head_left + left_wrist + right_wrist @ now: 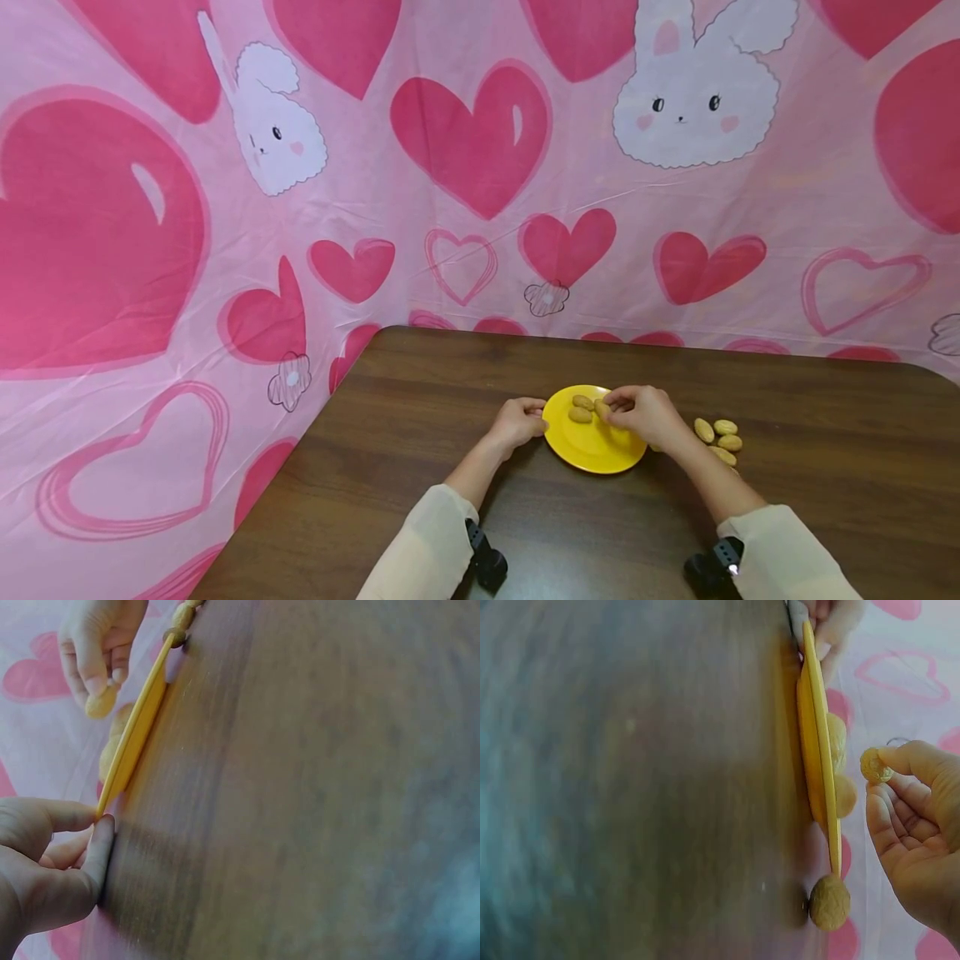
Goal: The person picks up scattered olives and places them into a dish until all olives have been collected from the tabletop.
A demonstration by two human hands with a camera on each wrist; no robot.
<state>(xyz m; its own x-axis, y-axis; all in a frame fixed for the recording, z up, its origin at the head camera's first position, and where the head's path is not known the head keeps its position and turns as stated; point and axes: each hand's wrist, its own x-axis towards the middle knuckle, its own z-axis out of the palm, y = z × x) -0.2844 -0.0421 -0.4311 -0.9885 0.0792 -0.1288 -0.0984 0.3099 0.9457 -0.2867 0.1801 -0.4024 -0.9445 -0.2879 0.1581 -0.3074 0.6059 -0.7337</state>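
My left hand [517,423] pinches the left rim of a round yellow plate [596,457] between thumb and fingers. Above the plate, my right hand [647,417] holds a small tan oval, nut-like piece [875,765] by thumb and fingertips; its kind cannot be told for sure. Two similar pieces [581,414] lie on the plate's far left part. Both wrist views give the plate edge-on, with the held piece [100,703] apart from its surface. In the right wrist view one more rough piece [829,903] sits beside the plate's near rim.
Several more tan pieces [726,442] lie on the brown wooden table [420,400] to the right of the plate, some partly hidden by the right forearm. A pink cloth [480,183] with hearts and rabbits hangs behind and along the left side.
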